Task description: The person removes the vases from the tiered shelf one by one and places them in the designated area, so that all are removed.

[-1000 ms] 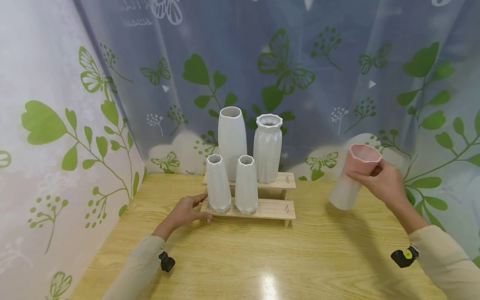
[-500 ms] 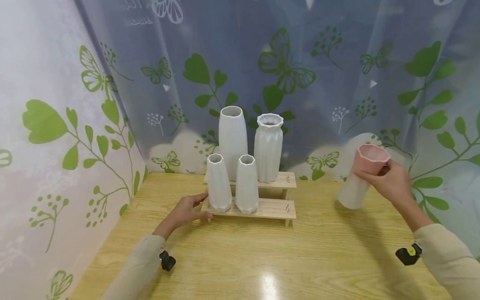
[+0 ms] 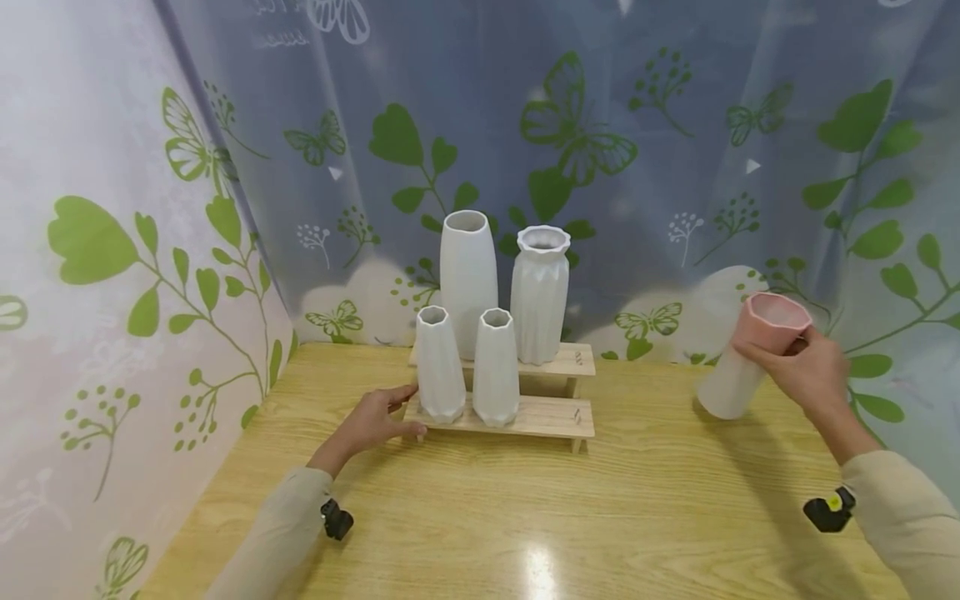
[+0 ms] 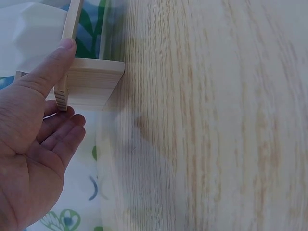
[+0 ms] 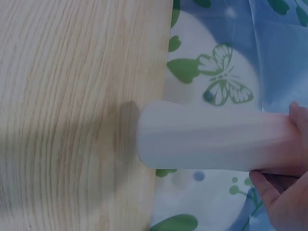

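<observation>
My right hand (image 3: 813,375) grips a pink-and-white vase (image 3: 731,379) near its pink rim; the vase leans, its base toward the lower left. In the right wrist view the vase (image 5: 207,137) extends from my fingers. My left hand (image 3: 371,423) pinches the left end of a two-step wooden stand (image 3: 547,417); the left wrist view shows the thumb of my left hand (image 4: 38,125) on the edge of the stand (image 4: 96,67). Two small white vases (image 3: 440,371) (image 3: 496,375) stand on the lower step, a tall white vase (image 3: 468,279) and a ruffled-rim white vase (image 3: 540,300) on the upper.
The wooden table (image 3: 480,508) spreads in front of the stand and to its right. A curtain (image 3: 637,183) with green leaves and butterflies hangs along the table's back edge, and a pale one (image 3: 97,333) is at the left.
My right hand has moved to the right with the pink-and-white vase, which leans a little more. My left hand has kept its place at the stand.
</observation>
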The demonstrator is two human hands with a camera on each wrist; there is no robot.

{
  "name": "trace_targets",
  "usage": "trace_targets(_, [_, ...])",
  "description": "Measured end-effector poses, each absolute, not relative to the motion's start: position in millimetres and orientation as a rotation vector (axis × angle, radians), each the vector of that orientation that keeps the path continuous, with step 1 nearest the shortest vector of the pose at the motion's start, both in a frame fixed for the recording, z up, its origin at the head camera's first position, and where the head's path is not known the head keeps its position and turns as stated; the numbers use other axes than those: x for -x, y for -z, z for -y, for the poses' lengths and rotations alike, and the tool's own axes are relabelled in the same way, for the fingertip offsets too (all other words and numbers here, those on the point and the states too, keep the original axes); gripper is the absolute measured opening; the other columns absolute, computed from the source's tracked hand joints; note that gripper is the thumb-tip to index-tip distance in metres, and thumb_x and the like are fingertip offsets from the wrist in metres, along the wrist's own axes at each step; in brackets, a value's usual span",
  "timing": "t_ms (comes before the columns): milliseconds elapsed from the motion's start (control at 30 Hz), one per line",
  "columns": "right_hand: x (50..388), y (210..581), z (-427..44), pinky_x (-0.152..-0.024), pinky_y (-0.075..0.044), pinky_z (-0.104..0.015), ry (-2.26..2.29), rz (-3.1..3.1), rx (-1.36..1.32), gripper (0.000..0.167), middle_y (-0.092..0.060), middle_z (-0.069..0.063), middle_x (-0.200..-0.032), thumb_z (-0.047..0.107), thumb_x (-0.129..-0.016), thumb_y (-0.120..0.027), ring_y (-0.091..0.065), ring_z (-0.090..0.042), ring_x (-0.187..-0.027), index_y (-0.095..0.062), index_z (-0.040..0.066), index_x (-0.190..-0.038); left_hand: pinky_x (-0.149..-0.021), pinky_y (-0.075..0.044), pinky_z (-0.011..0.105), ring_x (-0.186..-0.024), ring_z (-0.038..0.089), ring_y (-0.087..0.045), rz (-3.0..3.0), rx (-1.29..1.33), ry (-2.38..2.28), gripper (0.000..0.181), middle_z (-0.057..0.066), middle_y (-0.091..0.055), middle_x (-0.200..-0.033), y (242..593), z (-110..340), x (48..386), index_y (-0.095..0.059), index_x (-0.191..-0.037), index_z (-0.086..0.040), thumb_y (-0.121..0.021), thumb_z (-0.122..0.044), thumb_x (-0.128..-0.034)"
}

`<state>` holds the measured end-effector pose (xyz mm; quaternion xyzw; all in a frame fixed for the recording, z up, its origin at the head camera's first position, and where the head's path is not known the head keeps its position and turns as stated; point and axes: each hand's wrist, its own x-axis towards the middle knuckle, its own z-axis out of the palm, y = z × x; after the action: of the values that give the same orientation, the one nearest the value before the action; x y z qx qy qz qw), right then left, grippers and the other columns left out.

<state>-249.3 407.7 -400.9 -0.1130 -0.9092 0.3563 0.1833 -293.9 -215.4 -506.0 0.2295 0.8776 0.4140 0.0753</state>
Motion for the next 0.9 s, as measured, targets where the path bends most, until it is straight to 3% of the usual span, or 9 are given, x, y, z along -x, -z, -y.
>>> trace_targets(433, [254,406,-434,-0.052,-0.044,-0.010,-0.986,2.558,0.432,0.086,-0.062,-0.032,-0.123,0.052,-0.085,-0.080,-0.041,0.016,-0.069,-0.053,-0.011,-0.137,-0.114,-0.045,0.049,-0.142,0.038,-0.045,-2.622,-0.677,-1.268,0.085,0.020,-0.042,-0.157,502,215,291,-0.042,-0.154,0.002,-0.083,-0.033,-0.0875])
trace_targets(667, [254,410,-445,-0.055,-0.043,-0.015,-0.969,2.581,0.465,0.090,-0.061,-0.033,-0.124,0.056,-0.085,-0.078,-0.042,0.010,-0.072,-0.051,-0.011,-0.139,-0.112,-0.046,0.050,-0.141,0.039,-0.046,-2.620,-0.688,-1.268,0.084,0.020,-0.043,-0.156,503,216,290,-0.043,-0.153,0.002,-0.083,-0.032,-0.0874])
trace_targets(900, [259,413,-457,-0.058,-0.042,-0.017,-0.995,2.574,0.520,0.092,-0.057,-0.033,-0.132,0.055,-0.088,-0.074,-0.038,0.011,-0.074,-0.046,-0.012,-0.145,-0.113,-0.046,0.048,-0.142,0.036,-0.046,-2.619,-0.693,-1.282,0.085,0.017,-0.043,-0.157,506,216,293,-0.043,-0.154,0.000,-0.084,-0.032,-0.0864])
